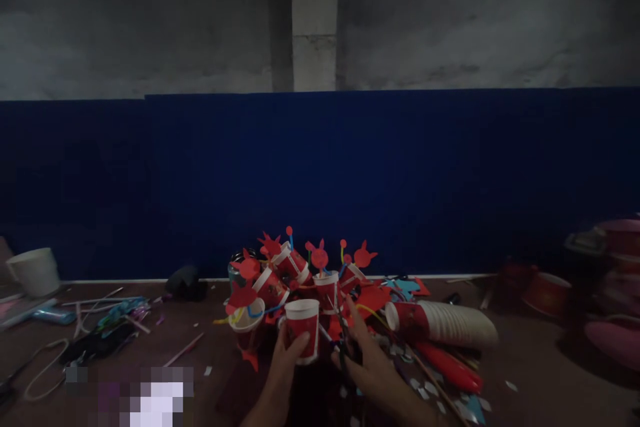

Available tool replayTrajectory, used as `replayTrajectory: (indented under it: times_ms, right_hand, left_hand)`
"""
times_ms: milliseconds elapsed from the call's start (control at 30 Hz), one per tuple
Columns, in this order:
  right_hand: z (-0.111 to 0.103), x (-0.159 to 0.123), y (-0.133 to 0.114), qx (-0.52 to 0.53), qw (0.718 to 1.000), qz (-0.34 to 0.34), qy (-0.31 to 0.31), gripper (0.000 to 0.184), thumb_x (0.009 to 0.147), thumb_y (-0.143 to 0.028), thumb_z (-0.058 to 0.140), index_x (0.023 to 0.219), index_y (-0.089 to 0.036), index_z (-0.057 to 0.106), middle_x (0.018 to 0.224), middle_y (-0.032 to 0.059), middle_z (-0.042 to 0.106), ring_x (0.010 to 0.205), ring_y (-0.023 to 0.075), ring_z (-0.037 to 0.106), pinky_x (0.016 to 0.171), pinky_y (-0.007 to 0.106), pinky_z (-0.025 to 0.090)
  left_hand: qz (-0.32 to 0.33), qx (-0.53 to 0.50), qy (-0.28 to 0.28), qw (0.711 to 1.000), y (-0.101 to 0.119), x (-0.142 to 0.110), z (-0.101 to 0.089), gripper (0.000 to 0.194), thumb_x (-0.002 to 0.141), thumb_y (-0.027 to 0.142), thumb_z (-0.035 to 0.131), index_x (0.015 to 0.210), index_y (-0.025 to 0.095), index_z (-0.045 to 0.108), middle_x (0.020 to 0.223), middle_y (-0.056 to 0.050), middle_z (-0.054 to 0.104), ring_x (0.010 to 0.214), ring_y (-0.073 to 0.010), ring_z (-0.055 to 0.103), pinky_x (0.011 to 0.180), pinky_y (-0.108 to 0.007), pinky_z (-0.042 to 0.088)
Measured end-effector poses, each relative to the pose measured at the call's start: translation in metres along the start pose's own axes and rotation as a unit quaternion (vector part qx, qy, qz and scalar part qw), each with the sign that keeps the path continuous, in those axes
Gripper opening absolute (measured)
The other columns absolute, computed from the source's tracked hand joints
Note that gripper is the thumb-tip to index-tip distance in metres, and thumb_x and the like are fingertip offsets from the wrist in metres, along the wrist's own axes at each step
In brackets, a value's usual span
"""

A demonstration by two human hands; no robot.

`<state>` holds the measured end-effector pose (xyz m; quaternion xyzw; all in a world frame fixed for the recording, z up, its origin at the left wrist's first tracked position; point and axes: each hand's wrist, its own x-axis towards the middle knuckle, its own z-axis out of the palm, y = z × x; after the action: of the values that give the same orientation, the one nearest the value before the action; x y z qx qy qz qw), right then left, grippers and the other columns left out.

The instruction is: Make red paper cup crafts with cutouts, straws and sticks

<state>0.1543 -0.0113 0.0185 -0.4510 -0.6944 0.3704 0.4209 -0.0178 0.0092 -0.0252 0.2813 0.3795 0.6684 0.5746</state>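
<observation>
My left hand (290,353) is wrapped round a red paper cup (303,327) with a white rim, held upright. Just right of the cup, my right hand (363,350) grips a pair of dark scissors (343,340), blades pointing up and away; whether they touch the cup I cannot tell. Behind both hands stand and lie several red cups with red paper cut-outs and coloured stems, among them a cup (247,321) at the left and another cup (327,290) in the middle.
A nested stack of paper cups (445,323) lies on the right beside a red tube-like object (450,367). Paper scraps (425,387) are strewn near it. A white mug (37,271) stands far left, with craft stems (115,313) nearby. A blue panel (320,173) rises behind the table.
</observation>
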Motion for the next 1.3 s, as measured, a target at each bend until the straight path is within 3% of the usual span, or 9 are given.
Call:
replayTrajectory:
  times_ms: [200, 333, 433, 533, 600, 700, 800, 1067, 1300]
  right_hand:
    - [0.0, 0.005, -0.004, 0.031, 0.996, -0.072, 0.035, 0.053, 0.079, -0.028, 0.053, 0.131, -0.021, 0.043, 0.106, 0.0068, 0.061, 0.098, 0.0205, 0.056, 0.092, 0.034, 0.04]
    - [-0.003, 0.006, -0.007, -0.052, 0.994, -0.09, 0.025, 0.022, 0.078, -0.021, 0.052, 0.095, -0.019, 0.065, 0.083, 0.0048, 0.064, 0.077, 0.0187, 0.059, 0.073, 0.029, 0.046]
    - [-0.003, 0.004, -0.012, -0.103, 0.988, -0.108, 0.029, 0.017, 0.076, -0.015, 0.049, 0.079, -0.018, 0.066, 0.075, 0.0032, 0.062, 0.071, 0.0168, 0.057, 0.068, 0.026, 0.045]
    - [-0.001, 0.002, -0.015, -0.13, 0.985, -0.117, 0.01, 0.024, 0.073, -0.007, 0.044, 0.077, -0.019, 0.065, 0.076, 0.0032, 0.061, 0.073, 0.0161, 0.057, 0.068, 0.025, 0.044]
    - [0.0, 0.001, -0.016, -0.136, 0.982, -0.128, -0.001, 0.029, 0.074, -0.007, 0.042, 0.084, -0.019, 0.066, 0.081, 0.0044, 0.062, 0.079, 0.0169, 0.058, 0.072, 0.027, 0.045]
    - [0.0, -0.002, -0.018, -0.139, 0.983, -0.116, 0.006, 0.044, 0.075, -0.012, 0.045, 0.118, -0.02, 0.053, 0.1, 0.007, 0.063, 0.097, 0.02, 0.057, 0.086, 0.032, 0.043]
    - [-0.004, -0.006, -0.029, -0.173, 0.983, -0.058, -0.005, 0.071, 0.069, -0.015, 0.053, 0.136, -0.019, 0.03, 0.101, 0.0069, 0.065, 0.096, 0.0221, 0.059, 0.085, 0.033, 0.045]
    - [-0.02, -0.017, -0.072, -0.275, 0.947, -0.084, -0.145, 0.072, 0.063, -0.015, 0.051, 0.133, -0.026, 0.041, 0.128, 0.0041, 0.056, 0.114, 0.0225, 0.053, 0.097, 0.031, 0.038]
    - [-0.016, -0.017, -0.069, -0.277, 0.946, -0.074, -0.154, 0.073, 0.061, -0.014, 0.048, 0.133, -0.026, 0.041, 0.125, 0.0026, 0.058, 0.109, 0.0202, 0.057, 0.09, 0.026, 0.042]
  left_hand:
    - [0.012, 0.068, -0.111, 0.991, -0.001, -0.012, -0.001, 0.07, 0.053, 0.036, 0.077, 0.116, 0.016, 0.054, 0.109, -0.014, 0.067, 0.108, -0.0325, 0.056, 0.092, -0.042, 0.043]
    - [0.109, 0.154, -0.198, 0.962, 0.002, -0.021, 0.004, 0.077, 0.065, 0.038, 0.066, 0.133, 0.017, 0.035, 0.129, -0.014, 0.052, 0.119, -0.0305, 0.047, 0.099, -0.043, 0.037]
    - [0.22, 0.284, -0.17, 0.918, 0.007, -0.026, 0.005, 0.076, 0.072, 0.029, 0.061, 0.138, 0.022, 0.024, 0.141, -0.012, 0.036, 0.129, -0.0285, 0.033, 0.105, -0.046, 0.028]
    - [0.282, 0.395, -0.141, 0.863, 0.012, -0.03, 0.004, 0.057, 0.074, 0.022, 0.059, 0.128, 0.025, 0.041, 0.138, -0.012, 0.039, 0.13, -0.0292, 0.032, 0.106, -0.05, 0.024]
    - [0.288, 0.417, -0.136, 0.852, 0.013, -0.031, 0.003, 0.045, 0.075, 0.02, 0.058, 0.119, 0.024, 0.05, 0.133, -0.013, 0.044, 0.126, -0.0299, 0.037, 0.102, -0.05, 0.03]
    - [0.289, 0.407, -0.11, 0.86, 0.013, -0.029, 0.003, 0.035, 0.075, 0.023, 0.058, 0.11, 0.021, 0.052, 0.123, -0.014, 0.052, 0.118, -0.0295, 0.046, 0.098, -0.049, 0.036]
    - [0.282, 0.377, -0.051, 0.88, 0.015, -0.025, 0.003, 0.033, 0.076, 0.028, 0.057, 0.106, 0.019, 0.048, 0.113, -0.013, 0.056, 0.108, -0.028, 0.053, 0.094, -0.047, 0.039]
    - [0.248, 0.358, 0.012, 0.9, 0.02, -0.02, 0.002, 0.029, 0.077, 0.036, 0.054, 0.098, 0.019, 0.045, 0.094, -0.007, 0.06, 0.09, -0.0247, 0.058, 0.082, -0.041, 0.045]
    - [0.251, 0.364, 0.001, 0.897, 0.019, -0.021, 0.004, 0.024, 0.077, 0.034, 0.052, 0.096, 0.019, 0.047, 0.094, -0.008, 0.059, 0.09, -0.0236, 0.057, 0.082, -0.039, 0.044]
